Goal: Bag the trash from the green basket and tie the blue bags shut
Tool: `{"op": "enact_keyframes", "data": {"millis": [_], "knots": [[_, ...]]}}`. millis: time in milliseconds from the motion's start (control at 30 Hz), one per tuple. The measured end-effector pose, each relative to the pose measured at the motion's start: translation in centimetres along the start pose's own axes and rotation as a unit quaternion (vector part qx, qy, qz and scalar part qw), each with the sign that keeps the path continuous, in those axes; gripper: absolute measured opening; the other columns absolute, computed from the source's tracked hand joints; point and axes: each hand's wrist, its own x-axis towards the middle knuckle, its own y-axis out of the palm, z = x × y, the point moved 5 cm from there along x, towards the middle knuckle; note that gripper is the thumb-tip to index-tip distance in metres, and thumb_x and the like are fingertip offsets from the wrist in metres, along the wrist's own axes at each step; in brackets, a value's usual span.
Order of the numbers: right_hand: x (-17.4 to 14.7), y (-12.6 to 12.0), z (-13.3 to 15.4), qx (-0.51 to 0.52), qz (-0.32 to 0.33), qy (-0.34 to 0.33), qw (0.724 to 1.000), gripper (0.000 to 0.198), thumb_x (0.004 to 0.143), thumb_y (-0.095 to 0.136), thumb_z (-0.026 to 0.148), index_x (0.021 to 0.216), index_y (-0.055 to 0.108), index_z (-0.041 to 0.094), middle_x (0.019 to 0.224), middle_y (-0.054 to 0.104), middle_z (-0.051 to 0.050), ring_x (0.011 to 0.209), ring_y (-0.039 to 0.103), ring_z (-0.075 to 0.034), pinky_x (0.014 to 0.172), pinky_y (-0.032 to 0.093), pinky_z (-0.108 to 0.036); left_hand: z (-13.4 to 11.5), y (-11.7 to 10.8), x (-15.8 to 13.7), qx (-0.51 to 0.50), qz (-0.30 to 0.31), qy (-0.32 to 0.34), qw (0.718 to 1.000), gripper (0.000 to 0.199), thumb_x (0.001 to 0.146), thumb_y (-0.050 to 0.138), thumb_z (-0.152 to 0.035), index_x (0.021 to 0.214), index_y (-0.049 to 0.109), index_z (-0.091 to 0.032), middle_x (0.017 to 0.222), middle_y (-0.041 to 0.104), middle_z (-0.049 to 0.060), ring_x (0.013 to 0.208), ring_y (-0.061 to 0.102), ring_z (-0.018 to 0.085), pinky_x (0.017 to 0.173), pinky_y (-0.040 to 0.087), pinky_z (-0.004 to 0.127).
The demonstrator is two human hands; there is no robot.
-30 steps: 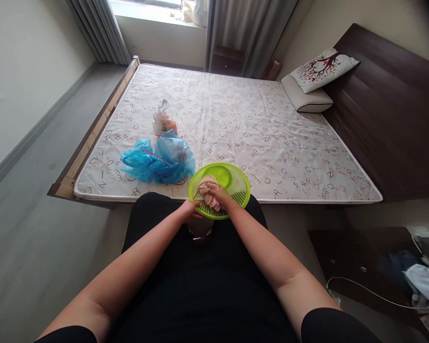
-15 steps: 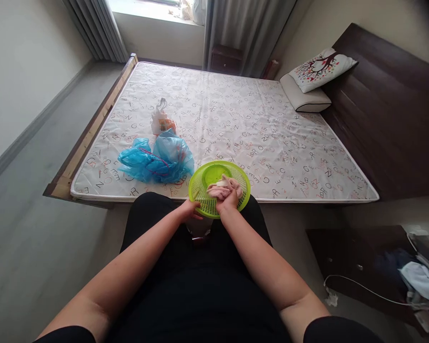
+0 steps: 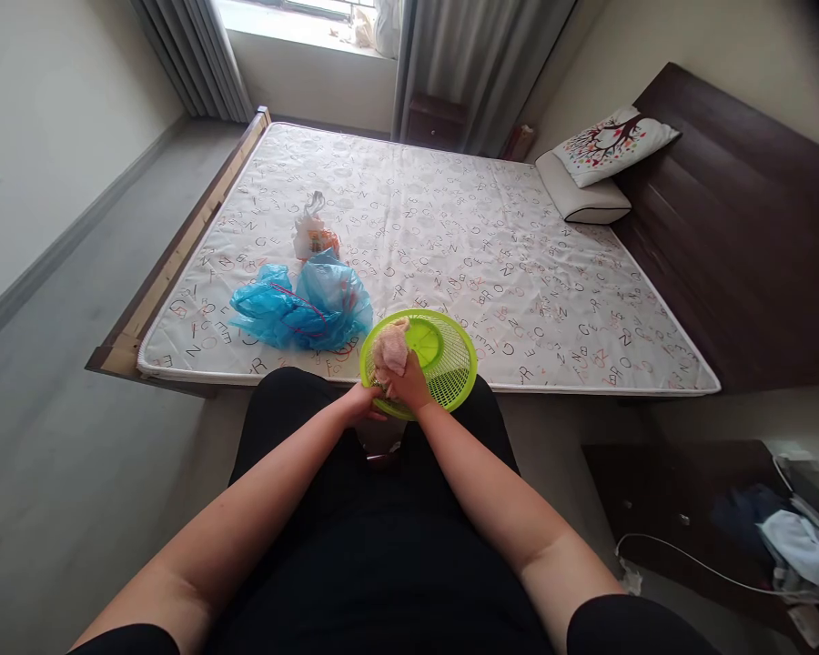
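A lime-green plastic colander (image 3: 459, 364) with a mesh wall is held over my knees, at the near edge of the mattress. My left hand (image 3: 363, 402) grips its near left rim, some fingers beneath it. Inside the colander, my right hand (image 3: 409, 387) is closed on a crumpled pink cloth (image 3: 390, 347), pressed to the left part of the inner wall. The cloth hides part of that wall and some of my right fingers. A crumpled blue plastic bag (image 3: 300, 305) lies on the mattress just left of the colander.
Behind the blue bag stands a clear plastic bag (image 3: 315, 238) with orange contents. The bare mattress (image 3: 519, 273) bears printed letters. A pillow (image 3: 614, 150) rests by the dark headboard (image 3: 737, 209). At right is a dark nightstand (image 3: 655, 482) with a white cable (image 3: 696, 561).
My right hand has carried the pink cloth leftward across the inside of the colander. My left hand keeps its hold on the rim. The view has tilted slightly.
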Motion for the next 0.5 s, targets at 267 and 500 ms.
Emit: {"op": "enact_keyframes", "data": {"millis": [267,500], "knots": [[-0.6,-0.7,2.3,-0.268,0.202,-0.054,0.940,0.067,0.101,0.063,0.033,0.166,0.048,0.036,0.146,0.062,-0.014,0.124,0.066,-0.029,0.106,0.053,-0.041,0.2,-0.3,0.0,-0.001,0.014,0.003,1.000,0.042,0.090,0.060,-0.011,0.132,0.062,-0.014,0.112,0.079,0.016,0.085,0.080,0.025,0.073,0.065,0.034],[0.8,-5.0,3.4,-0.439,0.267,-0.003,0.858,0.052,0.097,0.064,0.020,0.149,0.068,0.026,0.136,0.071,-0.018,0.115,0.071,-0.035,0.096,0.056,-0.043,0.6,-0.1,0.8,-0.004,0.022,0.004,1.000,0.065,0.085,0.062,-0.007,0.148,0.048,-0.016,0.114,0.077,0.015,0.079,0.079,0.024,0.068,0.067,0.035]]}}
